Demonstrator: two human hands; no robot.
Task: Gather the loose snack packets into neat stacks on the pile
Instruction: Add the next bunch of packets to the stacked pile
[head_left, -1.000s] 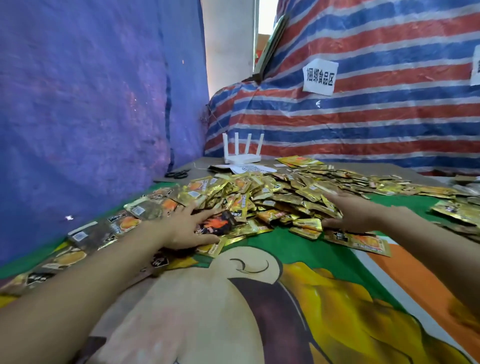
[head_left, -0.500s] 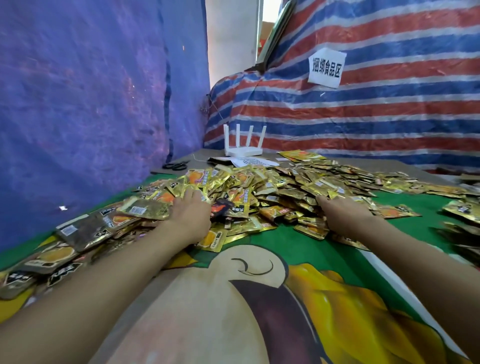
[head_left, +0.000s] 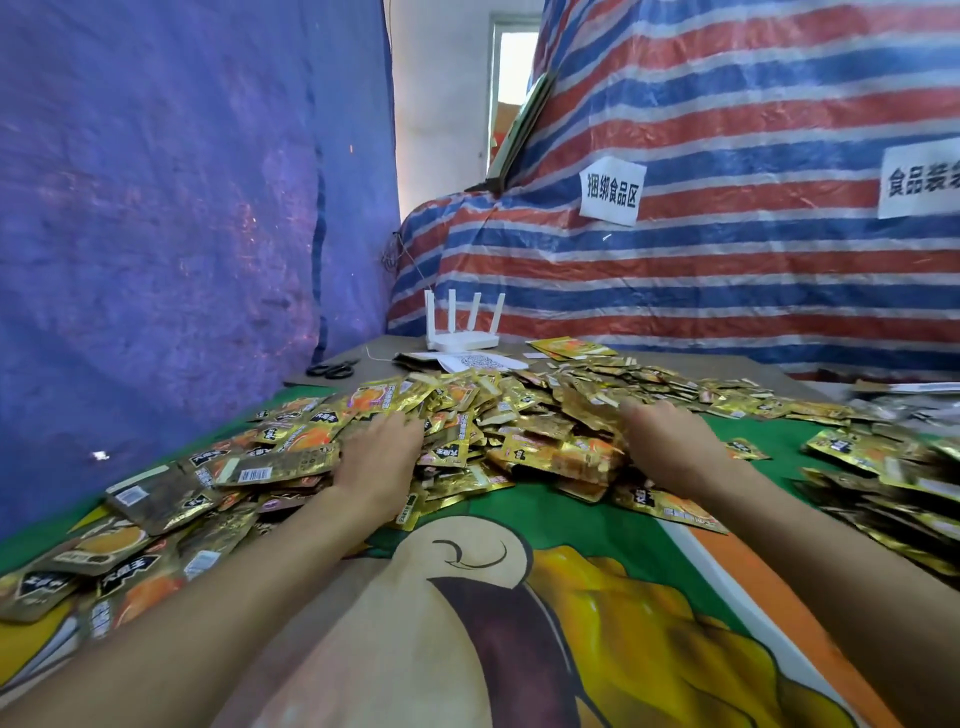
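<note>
A wide pile of gold and orange snack packets (head_left: 519, 415) covers the middle of the printed mat (head_left: 571, 519). My left hand (head_left: 379, 462) lies palm down on the pile's left side, its fingertips sunk among the packets. My right hand (head_left: 670, 447) presses flat against the pile's right side, fingers pointing into it. Neither hand visibly grips a packet. More loose packets (head_left: 156, 509) trail along my left forearm, and another heap (head_left: 883, 483) lies at the right edge.
A white router (head_left: 460, 338) with several antennas stands behind the pile beside a printed paper sheet (head_left: 472, 359). Black scissors (head_left: 332, 370) lie at the back left. A blue tarp wall (head_left: 156, 208) closes the left; a striped tarp (head_left: 727, 208) with paper labels rises behind.
Both hands have slid forward and inward into the pile, pushing packets together. The left hand's fingers went from spread sideways to pointing ahead. The camera has tilted up slightly.
</note>
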